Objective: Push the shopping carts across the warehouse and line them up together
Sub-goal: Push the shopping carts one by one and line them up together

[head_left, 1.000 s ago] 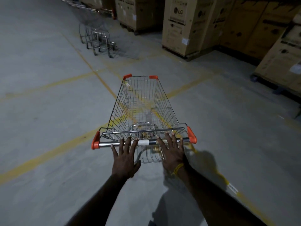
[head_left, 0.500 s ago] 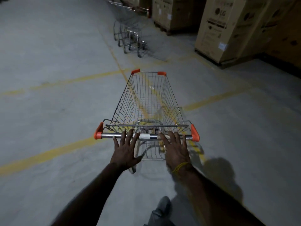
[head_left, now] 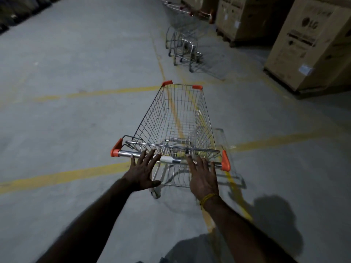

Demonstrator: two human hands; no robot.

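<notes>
A wire shopping cart [head_left: 176,118] with orange corner caps rolls on the concrete floor right in front of me, its basket empty. My left hand [head_left: 141,172] and my right hand [head_left: 203,177] lie flat against its chrome handle bar [head_left: 171,159], fingers spread and pointing forward, not wrapped around it. A yellow thread circles my right wrist. Further ahead and slightly right, a row of nested carts [head_left: 183,42] stands beside the boxes.
Large cardboard LG boxes [head_left: 311,46] on pallets line the right side, with more boxes [head_left: 245,18] behind the nested carts. Yellow lines [head_left: 62,177] cross the grey floor. Open floor stretches to the left. Dark shapes sit at the far left edge.
The cart and I have rolled forward across the yellow lines. The nested carts and the boxes are nearer and have shifted right in view. My hands stay flat on the handle.
</notes>
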